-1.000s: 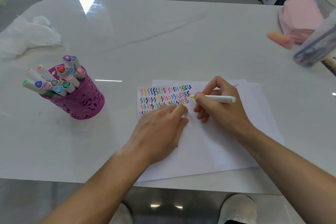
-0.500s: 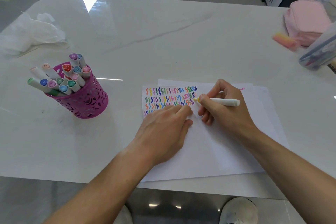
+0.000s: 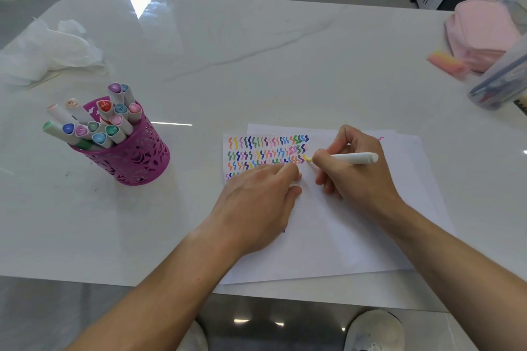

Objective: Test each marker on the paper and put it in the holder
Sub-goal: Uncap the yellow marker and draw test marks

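Head cam: right hand has its grip clamped on the white-barrelled yellow marker, lying sideways with its tip on the white paper sheet. The magenta cut-out metal holder sits far left, past the left hand, flat on the paper holding nothing.

Both forearms are bare right up to where they leave the shot, so no sleeves showing at all. No watch, rings or bracelets on the left hand or the right hand, and the nails look short. Down at the bottom edge there's a pair of pale, whitish shoes, rounded toes, slightly scuffed-looking.
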### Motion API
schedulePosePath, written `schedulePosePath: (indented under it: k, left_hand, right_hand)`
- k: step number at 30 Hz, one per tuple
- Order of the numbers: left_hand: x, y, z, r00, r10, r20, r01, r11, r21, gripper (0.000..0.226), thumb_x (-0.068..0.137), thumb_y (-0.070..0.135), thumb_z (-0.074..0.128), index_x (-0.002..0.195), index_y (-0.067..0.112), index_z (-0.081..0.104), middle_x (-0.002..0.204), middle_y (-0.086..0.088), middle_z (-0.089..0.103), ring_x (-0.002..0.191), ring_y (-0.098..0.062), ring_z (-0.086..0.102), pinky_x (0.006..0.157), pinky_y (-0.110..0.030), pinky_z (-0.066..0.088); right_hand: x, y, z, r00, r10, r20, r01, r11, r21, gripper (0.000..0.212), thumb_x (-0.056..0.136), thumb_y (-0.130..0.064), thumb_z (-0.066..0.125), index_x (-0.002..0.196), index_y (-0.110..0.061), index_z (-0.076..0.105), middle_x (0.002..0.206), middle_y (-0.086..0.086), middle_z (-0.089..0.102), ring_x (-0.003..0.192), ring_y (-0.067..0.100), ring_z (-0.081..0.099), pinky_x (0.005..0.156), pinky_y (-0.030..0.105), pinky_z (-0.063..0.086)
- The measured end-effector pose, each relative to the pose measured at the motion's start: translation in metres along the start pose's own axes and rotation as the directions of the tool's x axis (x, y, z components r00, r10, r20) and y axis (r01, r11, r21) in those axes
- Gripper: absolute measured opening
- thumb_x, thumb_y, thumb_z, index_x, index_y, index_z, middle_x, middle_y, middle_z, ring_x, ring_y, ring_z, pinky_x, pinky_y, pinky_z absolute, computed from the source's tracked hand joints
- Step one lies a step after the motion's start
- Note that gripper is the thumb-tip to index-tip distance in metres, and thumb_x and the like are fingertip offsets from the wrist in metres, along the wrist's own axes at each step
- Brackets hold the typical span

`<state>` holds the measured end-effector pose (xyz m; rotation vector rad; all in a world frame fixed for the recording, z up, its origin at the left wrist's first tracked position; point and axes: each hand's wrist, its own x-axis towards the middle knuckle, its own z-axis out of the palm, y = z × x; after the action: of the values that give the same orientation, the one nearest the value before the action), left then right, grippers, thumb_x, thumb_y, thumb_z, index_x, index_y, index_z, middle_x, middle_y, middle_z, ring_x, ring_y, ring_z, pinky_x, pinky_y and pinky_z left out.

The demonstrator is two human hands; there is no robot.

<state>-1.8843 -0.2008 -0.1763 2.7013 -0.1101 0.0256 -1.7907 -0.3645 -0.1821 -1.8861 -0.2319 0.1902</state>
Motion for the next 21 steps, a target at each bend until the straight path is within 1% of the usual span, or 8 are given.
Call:
schedulePosePath:
  k: [3,7,10,12,14,16,19,21]
  left_hand:
    - [0.000,0.001,0.000,1.000,-0.015,0.008,0.015,0.999,-0.047,0.015,0.104,0.035,0.042,0.109,0.024,0.052,0.127,0.013,0.063,0.114,-0.014,0.056,0.088,-0.029,0.042]
    - [-0.001,0.001,0.000,1.000,-0.016,0.019,0.017,0.997,-0.080,0.017,0.105,0.034,0.042,0.112,0.024,0.053,0.131,0.013,0.061,0.119,-0.013,0.053,0.092,-0.026,0.041]
    - [-0.003,-0.001,0.000,1.000,-0.016,0.023,0.018,0.996,-0.090,0.021,0.105,0.035,0.043,0.120,0.026,0.053,0.133,0.015,0.059,0.121,-0.011,0.051,0.093,-0.024,0.038]
    - [-0.004,-0.002,0.000,1.000,-0.028,0.010,0.029,0.993,-0.110,0.023,0.104,0.035,0.043,0.125,0.028,0.051,0.122,0.017,0.059,0.114,-0.010,0.050,0.086,-0.023,0.035]
    - [-0.005,-0.003,0.000,0.999,-0.042,-0.016,0.039,0.988,-0.147,0.020,0.103,0.035,0.046,0.122,0.030,0.050,0.099,0.023,0.052,0.099,-0.009,0.049,0.078,-0.022,0.031]
    - [-0.006,-0.004,0.000,0.997,-0.061,-0.050,0.051,0.982,-0.182,0.015,0.101,0.032,0.050,0.116,0.029,0.049,0.081,0.024,0.046,0.083,-0.006,0.045,0.073,-0.024,0.032]
    - [-0.007,-0.006,-0.004,0.986,-0.111,-0.127,0.077,0.966,-0.249,0.015,0.098,0.027,0.058,0.112,0.029,0.053,0.077,0.023,0.050,0.075,-0.001,0.048,0.067,-0.021,0.031]
    - [-0.007,-0.006,-0.008,0.971,-0.164,-0.172,0.105,0.946,-0.307,0.017,0.095,0.026,0.065,0.109,0.030,0.057,0.079,0.020,0.057,0.076,0.005,0.053,0.065,-0.019,0.037]
  right_hand:
    - [0.000,0.000,0.000,1.000,0.008,0.025,-0.008,1.000,0.010,0.023,0.071,-0.024,0.067,0.070,-0.016,0.046,0.054,0.012,0.068,0.040,0.022,0.056,0.040,0.027,0.044]
    - [0.000,0.001,-0.003,0.996,-0.002,-0.086,0.011,0.995,0.103,0.023,0.072,-0.021,0.065,0.070,-0.018,0.043,0.053,0.014,0.066,0.036,0.023,0.053,0.038,0.022,0.038]
    - [-0.003,-0.002,-0.003,0.988,-0.026,-0.152,0.045,0.991,0.125,0.021,0.075,-0.021,0.066,0.072,-0.020,0.045,0.052,0.011,0.065,0.037,0.021,0.052,0.039,0.022,0.038]
    - [-0.007,-0.006,-0.002,0.985,-0.041,-0.168,0.064,0.989,0.132,0.018,0.077,-0.021,0.066,0.075,-0.021,0.048,0.051,0.008,0.063,0.039,0.017,0.053,0.040,0.023,0.041]
    - [-0.010,-0.008,-0.004,0.984,-0.056,-0.168,0.079,0.988,0.133,0.015,0.080,-0.022,0.067,0.080,-0.021,0.052,0.051,0.003,0.062,0.043,0.014,0.054,0.042,0.024,0.043]
    - [-0.014,-0.010,-0.006,0.986,-0.074,-0.152,0.094,0.987,0.127,0.014,0.082,-0.022,0.069,0.085,-0.021,0.056,0.054,0.000,0.063,0.047,0.014,0.057,0.045,0.025,0.046]
    - [-0.020,-0.013,-0.009,0.990,-0.095,-0.106,0.110,0.983,0.150,0.010,0.087,-0.016,0.076,0.088,-0.018,0.067,0.061,-0.001,0.068,0.053,0.013,0.062,0.047,0.020,0.046]
    - [-0.024,-0.017,-0.010,0.992,-0.104,-0.067,0.113,0.980,0.164,0.005,0.090,-0.014,0.078,0.091,-0.018,0.074,0.068,-0.001,0.072,0.056,0.014,0.064,0.049,0.021,0.047]
